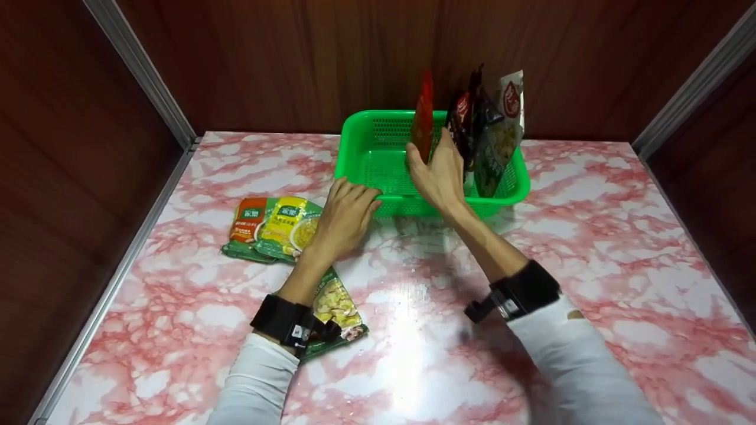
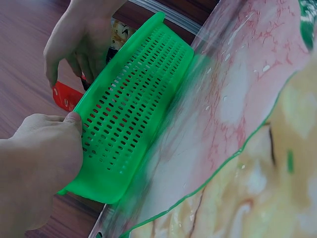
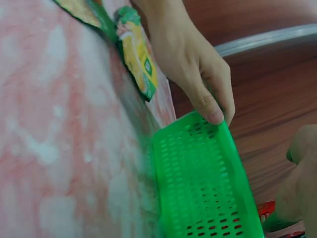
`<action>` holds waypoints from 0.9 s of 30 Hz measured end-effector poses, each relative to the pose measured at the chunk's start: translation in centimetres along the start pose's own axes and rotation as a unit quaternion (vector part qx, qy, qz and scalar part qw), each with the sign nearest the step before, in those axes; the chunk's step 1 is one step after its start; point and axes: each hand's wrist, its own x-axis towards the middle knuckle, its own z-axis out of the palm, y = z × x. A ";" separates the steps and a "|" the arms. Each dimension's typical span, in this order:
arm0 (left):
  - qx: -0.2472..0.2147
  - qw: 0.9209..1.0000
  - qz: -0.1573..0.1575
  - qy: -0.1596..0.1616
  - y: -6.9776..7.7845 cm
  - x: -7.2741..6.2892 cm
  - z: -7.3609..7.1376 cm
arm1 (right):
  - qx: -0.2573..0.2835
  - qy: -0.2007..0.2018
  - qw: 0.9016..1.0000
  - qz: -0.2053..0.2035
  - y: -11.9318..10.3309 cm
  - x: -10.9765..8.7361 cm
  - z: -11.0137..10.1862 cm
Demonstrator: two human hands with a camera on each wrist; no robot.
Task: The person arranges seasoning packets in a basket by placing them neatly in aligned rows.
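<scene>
My left hand [image 1: 348, 215] grips the front left rim of a green plastic basket [image 1: 357, 133]; its thumb lies over the rim in the right wrist view. My right hand [image 1: 440, 174] reaches over the basket's front rim, thumb and fingers spread apart. Close to its thumb a red packet [image 1: 423, 118] stands upright in the basket. Right of the fingers stand dark packets [image 1: 472, 124] and a tilted packet with a whitish top [image 1: 502, 136]. In the left wrist view the right hand [image 2: 81, 42] also shows spread fingers beside the red packet [image 2: 65, 96]; fingertip contact is unclear.
Left of the basket, a yellow and green packet [image 1: 286, 227] overlaps a red and green one [image 1: 247, 230]. Another green packet [image 1: 336, 310] lies partly under the left forearm. Brown panels [image 1: 266, 65] enclose the marbled pink and white table [image 1: 590, 236].
</scene>
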 end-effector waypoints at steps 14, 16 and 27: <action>-0.015 1.000 -0.007 -0.011 -0.1 -0.1 -0.1 | -0.026 -0.039 0.987 -0.153 3.9 -4.4 -3.7; -0.017 1.000 -0.009 -0.009 -0.1 -0.1 -0.2 | -0.033 -0.051 0.981 -0.183 4.8 -4.5 -4.1; -0.017 1.000 -0.008 -0.012 0.0 0.0 -0.2 | -0.144 -0.041 0.940 -0.305 9.1 -5.3 -5.2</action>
